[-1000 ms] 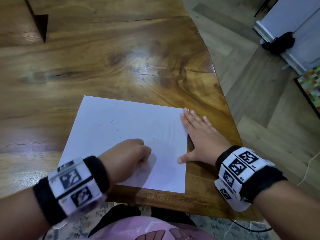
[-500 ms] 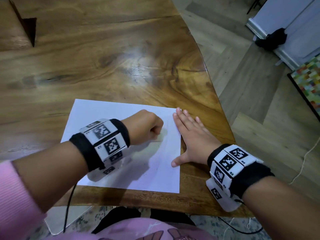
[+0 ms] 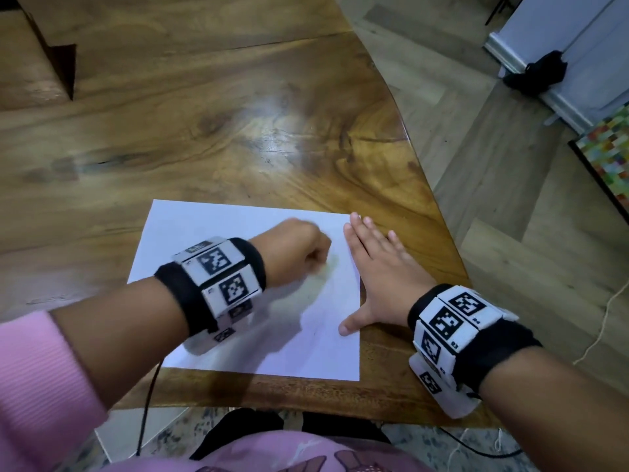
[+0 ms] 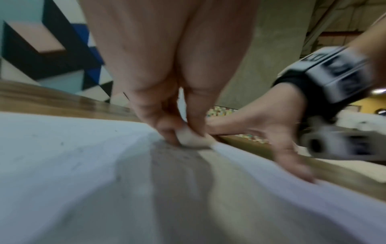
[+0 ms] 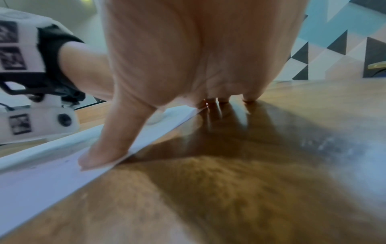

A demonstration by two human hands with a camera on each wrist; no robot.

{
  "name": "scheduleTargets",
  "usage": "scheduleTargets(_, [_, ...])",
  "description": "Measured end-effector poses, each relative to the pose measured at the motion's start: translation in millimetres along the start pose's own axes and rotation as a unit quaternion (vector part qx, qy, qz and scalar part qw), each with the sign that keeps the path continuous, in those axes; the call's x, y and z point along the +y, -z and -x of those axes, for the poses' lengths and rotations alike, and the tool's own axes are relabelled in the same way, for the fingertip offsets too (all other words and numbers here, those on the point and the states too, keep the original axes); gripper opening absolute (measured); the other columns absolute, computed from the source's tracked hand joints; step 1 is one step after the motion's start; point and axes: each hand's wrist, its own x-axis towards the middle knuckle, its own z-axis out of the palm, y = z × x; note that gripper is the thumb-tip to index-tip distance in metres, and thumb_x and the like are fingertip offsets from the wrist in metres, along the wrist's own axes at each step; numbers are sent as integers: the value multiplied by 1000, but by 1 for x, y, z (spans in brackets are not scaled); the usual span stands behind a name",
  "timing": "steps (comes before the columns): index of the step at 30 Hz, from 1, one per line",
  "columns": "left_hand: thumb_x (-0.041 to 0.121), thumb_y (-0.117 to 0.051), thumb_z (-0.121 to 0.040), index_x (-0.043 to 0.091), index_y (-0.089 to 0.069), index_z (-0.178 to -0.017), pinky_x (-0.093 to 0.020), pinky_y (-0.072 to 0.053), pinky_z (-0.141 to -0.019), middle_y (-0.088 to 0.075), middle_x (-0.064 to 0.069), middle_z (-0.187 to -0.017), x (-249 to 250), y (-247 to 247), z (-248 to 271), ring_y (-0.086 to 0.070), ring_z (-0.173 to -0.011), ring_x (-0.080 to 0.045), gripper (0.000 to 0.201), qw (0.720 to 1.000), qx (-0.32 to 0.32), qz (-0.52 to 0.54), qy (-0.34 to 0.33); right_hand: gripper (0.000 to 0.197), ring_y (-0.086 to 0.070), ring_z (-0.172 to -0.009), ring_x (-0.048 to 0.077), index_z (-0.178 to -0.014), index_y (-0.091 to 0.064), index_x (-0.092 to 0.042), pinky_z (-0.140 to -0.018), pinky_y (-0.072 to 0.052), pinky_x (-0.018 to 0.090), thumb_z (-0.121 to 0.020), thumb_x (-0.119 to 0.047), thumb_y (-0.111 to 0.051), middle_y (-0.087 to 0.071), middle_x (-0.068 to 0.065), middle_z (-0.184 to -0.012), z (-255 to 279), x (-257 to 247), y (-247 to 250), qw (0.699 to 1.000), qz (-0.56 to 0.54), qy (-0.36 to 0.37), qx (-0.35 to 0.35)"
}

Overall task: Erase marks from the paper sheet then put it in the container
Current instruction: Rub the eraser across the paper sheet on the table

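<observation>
Rubbing a small pale eraser pinched in its fingers, the left hand works the thin white paper sheet near the wooden bench's right edge. Right hand lies flat, pinning that edge. Light, floppy, easily creased; lift by an edge.

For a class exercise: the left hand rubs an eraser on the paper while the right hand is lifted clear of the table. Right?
Not quite. The right hand lies flat, thumb on the paper edge and fingers on the table, as the head view shows. The left hand does rub the eraser.
</observation>
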Motion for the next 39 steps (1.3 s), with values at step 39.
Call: scheduleTargets(39, [6,-53,-76,9,-59,-71,-33,-45,-64,-53,-2,-75,7,-41,54,-53,-68,-20,8,994,-40,3,-104,145,33,-138,15,-143,28,-12,-117,14,39,-54,-72,-70,38,1,-150,1,0,2,1000,-6,3,-8])
